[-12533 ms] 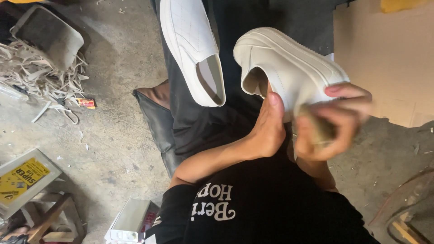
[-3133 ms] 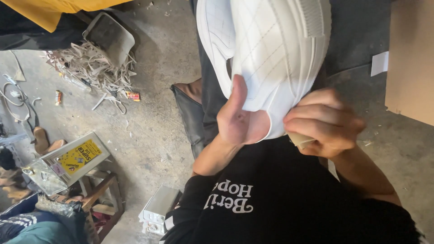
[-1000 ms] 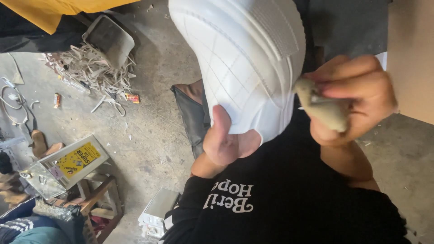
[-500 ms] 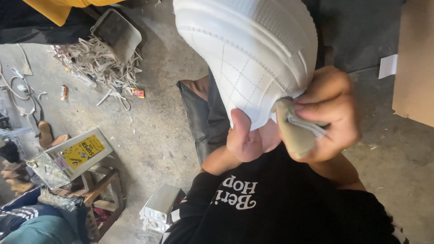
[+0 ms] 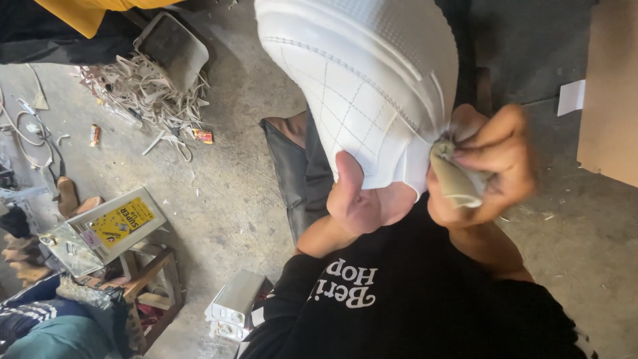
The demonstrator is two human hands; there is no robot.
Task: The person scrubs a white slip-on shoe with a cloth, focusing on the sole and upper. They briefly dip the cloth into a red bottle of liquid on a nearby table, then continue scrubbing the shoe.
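Floor is bare grey concrete [image 5: 226, 166], dusty. Heap of pale leather offcut strips [image 5: 143, 90] upper left, with a dark grey tray-like bin [image 5: 171, 48] lying against it. Square metal tin with a yellow label [image 5: 100, 229] sits lower left on a rough wooden stool [image 5: 149, 282]. Small silvery metal box [image 5: 234, 304] near the person's left elbow. Flat brown cardboard sheet [image 5: 610, 86] along the right edge, white paper scrap [image 5: 571, 98] beside it. Another person's blue-and-white sleeve bottom left corner, not involved.

White stitched leather shoe [image 5: 362, 86] held up close to the camera, fills upper centre and blocks most of the lap and floor behind it. Which end faces the person: can't tell.

Left hand [image 5: 362, 199] under the shoe's lower edge, thumb up flat across the white leather, fingers hidden behind, clamped on the shoe.

Right hand [image 5: 488, 166] curled tight round a folded greyish-beige rag [image 5: 455, 179], fingertips pinching it, rag pressed against the shoe's right lower edge. Both forearms come up from the black printed t-shirt [image 5: 412, 299].
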